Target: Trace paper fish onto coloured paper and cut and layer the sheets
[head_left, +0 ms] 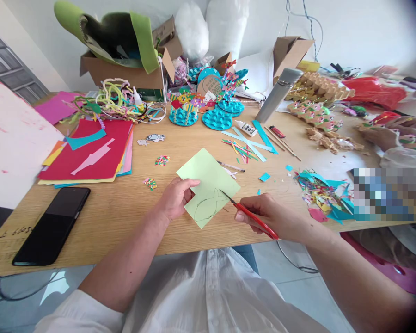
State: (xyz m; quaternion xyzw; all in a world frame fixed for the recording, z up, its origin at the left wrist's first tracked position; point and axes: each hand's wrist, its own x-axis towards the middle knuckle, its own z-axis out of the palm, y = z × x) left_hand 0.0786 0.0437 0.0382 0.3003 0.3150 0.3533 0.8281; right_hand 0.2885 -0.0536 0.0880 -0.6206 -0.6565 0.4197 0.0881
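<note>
My left hand (176, 198) pinches the left edge of a light green sheet of paper (206, 171), thumb on top. A fish-like outline is drawn in dark line on the sheet's near half. In my right hand (263, 212) is a pair of scissors (256, 219) with red handles. Their blades lie at the right edge of the sheet, by the narrow end of the drawing. Whether the blades are parted is hard to make out. A pen (230, 166) lies just beyond the paper, partly hidden behind it.
A black phone (52, 226) lies at the left, below stacked coloured paper (86, 152). A grey flask (279, 95), a glue bottle (246, 128) and blue egg-tray crafts (217, 119) stand or lie farther back. Paper scraps (324, 189) are heaped at the right.
</note>
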